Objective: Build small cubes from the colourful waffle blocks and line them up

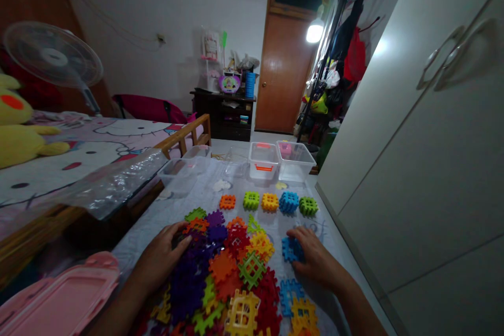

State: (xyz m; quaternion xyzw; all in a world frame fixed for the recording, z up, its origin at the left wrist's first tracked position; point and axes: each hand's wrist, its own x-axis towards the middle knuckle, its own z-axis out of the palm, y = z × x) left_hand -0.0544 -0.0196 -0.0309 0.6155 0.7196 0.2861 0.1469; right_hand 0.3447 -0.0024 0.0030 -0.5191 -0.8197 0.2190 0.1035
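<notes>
My right hand (315, 257) is curling around a blue piece (291, 249) on the desk (151, 223), beside the pile; my left hand (163, 252), thumb and fingers apart, is resting by an orange piece (196, 225). I think I'm sorting colours, so my next move is needing a snug pinch.

Bright bulb (314, 32) near brown door (281, 73), pale wall (177, 0).

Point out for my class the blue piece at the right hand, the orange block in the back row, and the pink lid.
Blue piece (289, 250): head view, its uncovered left part.
Orange block (227, 201): head view, its windowed face.
Pink lid (59, 299): head view, its flat panel.
</notes>
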